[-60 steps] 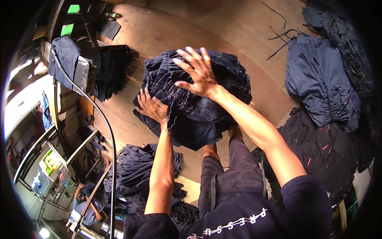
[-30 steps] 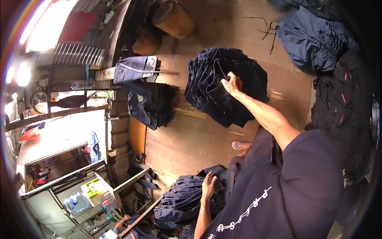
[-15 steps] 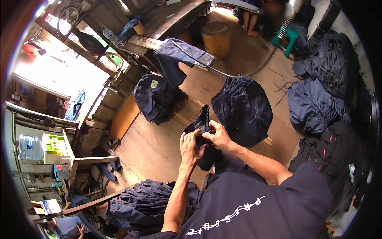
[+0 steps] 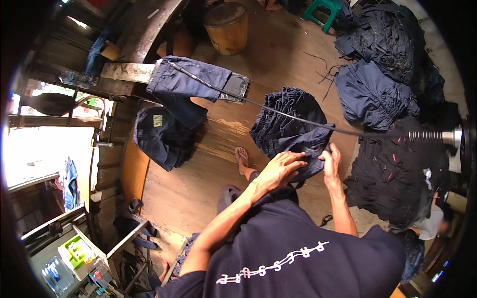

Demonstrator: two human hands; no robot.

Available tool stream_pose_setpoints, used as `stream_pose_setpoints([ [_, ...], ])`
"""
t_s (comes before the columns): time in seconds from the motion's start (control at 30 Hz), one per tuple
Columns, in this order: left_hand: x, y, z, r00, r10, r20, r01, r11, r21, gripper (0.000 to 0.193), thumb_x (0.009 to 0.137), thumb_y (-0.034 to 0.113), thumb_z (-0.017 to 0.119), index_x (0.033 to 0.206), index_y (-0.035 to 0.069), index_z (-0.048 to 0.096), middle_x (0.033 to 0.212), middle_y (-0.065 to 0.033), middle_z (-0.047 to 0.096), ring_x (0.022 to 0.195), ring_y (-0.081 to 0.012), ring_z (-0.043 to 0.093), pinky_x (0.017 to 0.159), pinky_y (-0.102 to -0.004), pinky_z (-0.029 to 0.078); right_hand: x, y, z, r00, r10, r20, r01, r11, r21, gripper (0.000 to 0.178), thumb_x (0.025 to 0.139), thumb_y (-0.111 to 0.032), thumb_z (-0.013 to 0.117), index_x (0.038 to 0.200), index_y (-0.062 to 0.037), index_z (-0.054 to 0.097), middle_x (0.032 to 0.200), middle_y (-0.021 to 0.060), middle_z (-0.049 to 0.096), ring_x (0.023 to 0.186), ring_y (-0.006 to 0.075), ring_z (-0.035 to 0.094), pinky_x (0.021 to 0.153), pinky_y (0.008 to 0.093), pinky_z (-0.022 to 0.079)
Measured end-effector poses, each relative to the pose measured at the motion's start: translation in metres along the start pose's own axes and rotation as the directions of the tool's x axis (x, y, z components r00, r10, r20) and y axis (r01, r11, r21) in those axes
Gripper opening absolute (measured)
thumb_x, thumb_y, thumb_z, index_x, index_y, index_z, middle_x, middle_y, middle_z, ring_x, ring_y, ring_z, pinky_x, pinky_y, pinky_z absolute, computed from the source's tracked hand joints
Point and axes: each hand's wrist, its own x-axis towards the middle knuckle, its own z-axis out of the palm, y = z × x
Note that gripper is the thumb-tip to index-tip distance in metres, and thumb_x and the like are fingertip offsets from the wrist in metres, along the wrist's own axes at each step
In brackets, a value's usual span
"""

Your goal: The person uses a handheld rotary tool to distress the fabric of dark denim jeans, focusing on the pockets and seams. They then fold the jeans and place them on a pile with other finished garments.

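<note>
A dark navy cloth garment [image 4: 313, 145] lies partly over the near side of a pile of navy elastic-waisted trousers [image 4: 283, 107]. My left hand [image 4: 284, 169] rests on its near edge, fingers stretched out across the cloth. At the right end, my right hand [image 4: 331, 161] grips the garment's edge between thumb and fingers. Part of its near side is hidden by my left hand. To the left, blue-grey trousers with a dark panel [image 4: 191, 79] hang over a wooden ledge, above another stack of dark garments [image 4: 166, 136].
A black flexible tube [image 4: 278, 113] crosses the view above the pile. Heaps of navy cloth [image 4: 375, 94] and black cloth [image 4: 397, 174] line the right side. A wooden drum [image 4: 226, 30] and green stool [image 4: 323, 14] stand at the back. A sandalled foot [image 4: 241, 158] is on the floor.
The view has turned. Both hands have moved right from in front of me to the trouser pile, and the cloth they were handling close together is now spread there.
</note>
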Motion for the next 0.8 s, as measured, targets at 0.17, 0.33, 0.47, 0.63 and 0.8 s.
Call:
stream_pose_setpoints([
  [0.17,0.000,-0.024,-0.041,0.992,-0.060,0.111,0.072,0.991,-0.112,0.031,0.101,0.016,0.070,0.131,0.011,0.070,0.129,-0.0086,0.073,0.120,-0.0324,0.068,0.103,-0.0469,0.052,0.082,-0.013,-0.029,0.978,-0.112,0.176,0.171,0.912,-0.372,0.019,0.084,-0.008,0.059,0.083,-0.0060,0.040,0.076,0.0019,0.048,0.071,0.0113,0.048,0.064,0.0332,0.041],
  [0.33,-0.061,-0.088,-0.152,0.946,-0.275,0.169,0.272,0.961,0.042,0.030,0.098,0.020,0.074,0.127,0.011,0.074,0.121,-0.0128,0.075,0.115,-0.0367,0.070,0.101,-0.0472,0.055,0.131,0.052,0.085,0.978,-0.122,0.171,0.197,0.818,-0.540,0.026,0.088,-0.018,0.071,0.107,-0.0030,0.060,0.100,0.0177,0.068,0.093,0.0323,0.066,0.085,0.0443,0.053],
  [0.47,-0.113,-0.123,-0.266,0.909,-0.331,-0.253,0.375,0.915,0.151,0.031,0.088,0.002,0.080,0.118,0.009,0.077,0.114,-0.0098,0.078,0.108,-0.0327,0.072,0.097,-0.0410,0.056,0.094,0.071,0.161,0.993,-0.122,-0.003,0.074,0.622,-0.779,0.088,0.085,-0.029,0.087,0.158,-0.0085,0.042,0.150,0.0235,0.054,0.142,0.0466,0.050,0.119,0.0556,0.043],
  [0.63,-0.111,-0.177,-0.389,0.774,-0.324,-0.544,0.556,0.759,0.339,0.031,0.092,0.002,0.076,0.123,0.009,0.075,0.130,-0.0108,0.074,0.125,-0.0321,0.067,0.110,-0.0439,0.051,0.032,-0.006,0.236,0.909,-0.414,-0.050,0.305,0.742,-0.597,0.052,0.089,-0.013,0.080,0.137,-0.0052,0.063,0.136,0.0203,0.064,0.130,0.0388,0.062,0.111,0.0477,0.049],
  [0.8,-0.068,-0.270,-0.429,0.878,-0.223,-0.423,0.414,0.798,0.438,0.052,0.101,0.023,0.072,0.150,0.013,0.059,0.166,-0.0134,0.049,0.155,-0.0352,0.042,0.128,-0.0517,0.031,0.016,-0.131,0.353,0.840,-0.489,0.237,0.539,0.805,-0.248,0.012,0.092,-0.011,0.081,0.100,-0.0012,0.079,0.091,0.0131,0.080,0.084,0.0247,0.078,0.079,0.0353,0.062],
])
